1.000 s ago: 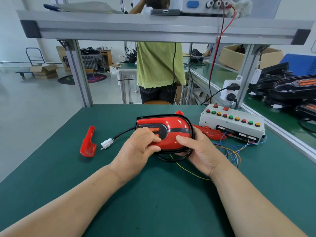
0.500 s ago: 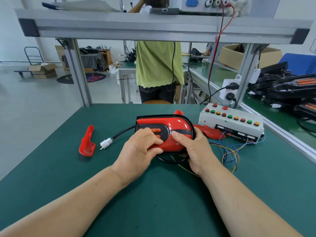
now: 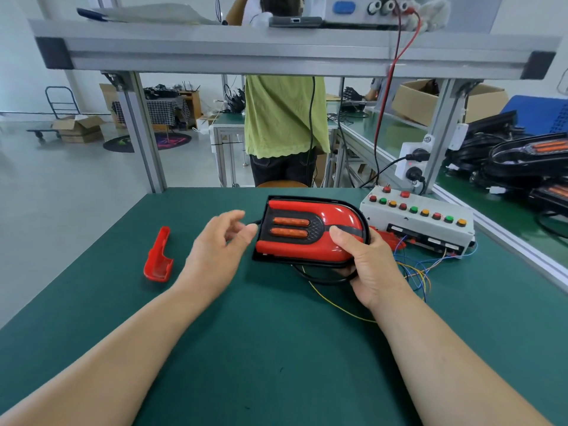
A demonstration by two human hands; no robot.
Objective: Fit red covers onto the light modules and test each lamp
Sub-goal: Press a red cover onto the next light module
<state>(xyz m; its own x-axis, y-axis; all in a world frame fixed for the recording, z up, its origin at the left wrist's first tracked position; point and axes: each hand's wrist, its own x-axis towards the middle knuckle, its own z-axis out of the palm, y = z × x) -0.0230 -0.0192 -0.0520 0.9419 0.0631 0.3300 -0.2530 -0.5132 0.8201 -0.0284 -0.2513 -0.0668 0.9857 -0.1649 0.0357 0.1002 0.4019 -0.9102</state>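
A person in green (image 3: pixel 282 118) stands beyond the bench (image 3: pixel 276 364); cardboard boxes (image 3: pixel 78 129) sit far left.

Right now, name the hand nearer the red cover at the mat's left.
Left. The left hand hovers open just right of that red cover; the right hand grips the lamp farther right.

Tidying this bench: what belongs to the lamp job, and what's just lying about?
Job: red-covered lamp module, gripped by the right hand; push-button test box; loose red part.
Lying about: cardboard box on the next bench; round floor mat.
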